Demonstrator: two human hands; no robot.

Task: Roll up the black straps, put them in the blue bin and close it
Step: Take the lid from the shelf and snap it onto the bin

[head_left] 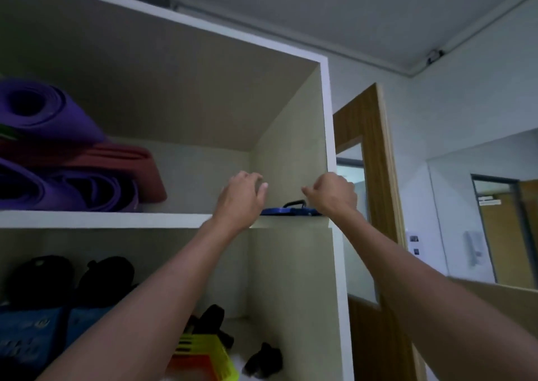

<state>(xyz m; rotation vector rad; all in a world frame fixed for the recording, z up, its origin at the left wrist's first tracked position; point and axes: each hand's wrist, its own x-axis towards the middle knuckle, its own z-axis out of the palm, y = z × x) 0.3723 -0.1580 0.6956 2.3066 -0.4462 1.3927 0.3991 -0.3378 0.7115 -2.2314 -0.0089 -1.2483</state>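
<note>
Hands raised to a blue bin on the upper shelf.

Rolled purple foam mats [43, 113] and a red one [122, 165] lie at the left of the white upper shelf [102, 219]. The left hand [241, 194] hovers with fingers loosely curled, gripping nothing. Between the hands, the blue plastic bin [286, 211] shows only its flat lid and black handle, at the shelf's right end. The right hand [332, 193] is curled into a loose fist just above it, holding nothing visible.
</note>
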